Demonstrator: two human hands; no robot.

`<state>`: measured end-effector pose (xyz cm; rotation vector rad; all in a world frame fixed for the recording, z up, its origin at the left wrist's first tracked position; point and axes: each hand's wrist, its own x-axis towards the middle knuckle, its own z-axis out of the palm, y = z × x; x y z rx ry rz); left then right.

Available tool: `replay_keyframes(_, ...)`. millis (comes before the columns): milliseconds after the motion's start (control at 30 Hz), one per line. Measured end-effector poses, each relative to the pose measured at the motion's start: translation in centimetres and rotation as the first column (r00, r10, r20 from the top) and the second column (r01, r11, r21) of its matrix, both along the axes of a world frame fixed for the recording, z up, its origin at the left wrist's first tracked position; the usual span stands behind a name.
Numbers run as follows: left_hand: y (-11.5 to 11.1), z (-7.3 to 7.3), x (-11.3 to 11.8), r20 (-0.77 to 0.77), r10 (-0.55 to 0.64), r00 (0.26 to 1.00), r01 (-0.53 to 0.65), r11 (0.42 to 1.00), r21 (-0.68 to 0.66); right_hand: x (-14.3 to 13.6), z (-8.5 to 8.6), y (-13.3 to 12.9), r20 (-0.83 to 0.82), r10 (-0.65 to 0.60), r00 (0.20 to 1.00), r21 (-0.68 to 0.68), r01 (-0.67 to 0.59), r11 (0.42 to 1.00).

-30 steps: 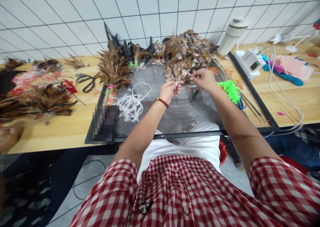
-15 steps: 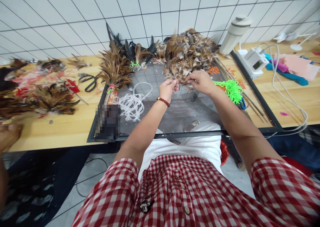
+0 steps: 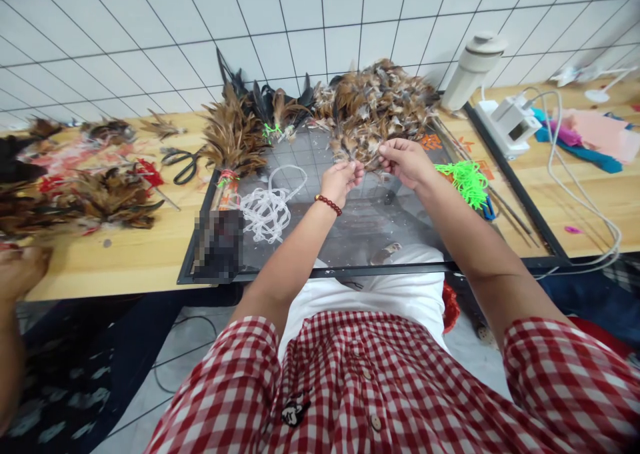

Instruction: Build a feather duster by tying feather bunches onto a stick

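Observation:
My left hand (image 3: pixel 344 179), with a beaded bracelet at the wrist, is closed in a pinch above the dark glass-like board (image 3: pixel 320 241). What its fingertips hold is too small to make out. Just to its right, my right hand (image 3: pixel 409 165) pinches a small brown feather (image 3: pixel 371 162) by thumb and forefinger. Behind both hands lies a big heap of brown feathers (image 3: pixel 385 97). A bundle of long brown feathers (image 3: pixel 234 134) stands left of it, beside a tied black-and-brown bunch (image 3: pixel 280 104).
White plastic strip (image 3: pixel 265 214) lies coiled on the board's left; bright green cords (image 3: pixel 465 182) lie at right, near thin sticks (image 3: pixel 510 211). Scissors (image 3: pixel 185 166), a bottle (image 3: pixel 473 71) and a power strip with cables (image 3: pixel 510 124) surround it. Another person's hand (image 3: pixel 23 271) rests at far left.
My right hand's fingertips have shifted slightly right and away from me, widening the gap between the hands a little. My left hand stays pinched in nearly the same place.

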<state>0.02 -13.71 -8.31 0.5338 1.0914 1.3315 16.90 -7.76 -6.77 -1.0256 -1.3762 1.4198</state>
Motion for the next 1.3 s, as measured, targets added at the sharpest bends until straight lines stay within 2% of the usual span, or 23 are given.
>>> replay_keyframes(100,0.0,0.0,0.0,0.013,-0.013,1.000,0.013,1.000,-0.016,-0.3,0.2,-0.5,-0.023,0.042,0.999,-0.064,-0.043,0.997)
replay_keyframes(233,0.2,0.0,-0.1,-0.033,0.004,0.999,-0.005,1.000,-0.013,-0.3,-0.1,-0.2,-0.005,0.017,1.000,-0.014,-0.017,1.000)
replay_keyframes(467,-0.3,0.2,0.2,-0.064,-0.185,0.981,0.185,0.983,-0.018,-0.8,-0.9,0.0,0.042,-0.066,0.997,0.107,0.061,0.992)
replay_keyframes(633,-0.6,0.4,0.6,-0.108,-0.238,0.965,0.239,0.971,0.003,-1.3,-0.9,-0.7,0.057,-0.044,0.997,0.148,0.035,0.988)
replay_keyframes(733,-0.6,0.4,0.7,-0.118,-0.193,0.974,0.198,0.980,0.033,-1.3,-0.7,-1.1,0.108,0.097,0.989,0.062,-0.104,0.993)
replay_keyframes(800,-0.4,0.3,0.7,-0.121,-0.149,0.981,0.156,0.987,0.046,-1.3,-0.7,-1.1,0.150,0.148,0.977,0.032,-0.155,0.987)
replay_keyframes(1000,0.2,0.0,0.7,-0.106,-0.037,0.994,0.039,0.999,0.014,-0.6,-1.3,0.1,0.121,-0.018,0.992,0.074,0.009,0.997)
replay_keyframes(1133,0.3,0.2,0.3,0.013,0.063,0.998,-0.063,0.998,-0.016,-0.2,-1.2,0.5,0.074,-0.048,0.996,0.048,0.045,0.998)
replay_keyframes(1233,0.4,0.4,-0.1,0.053,0.101,0.993,-0.100,0.995,-0.025,-0.1,-0.8,0.0,0.125,-0.064,0.990,0.159,0.044,0.986)
replay_keyframes(1300,0.4,0.3,-0.2,0.019,0.106,0.994,-0.106,0.994,-0.006,-0.1,-0.5,-0.4,0.226,-0.075,0.971,0.273,0.011,0.962)
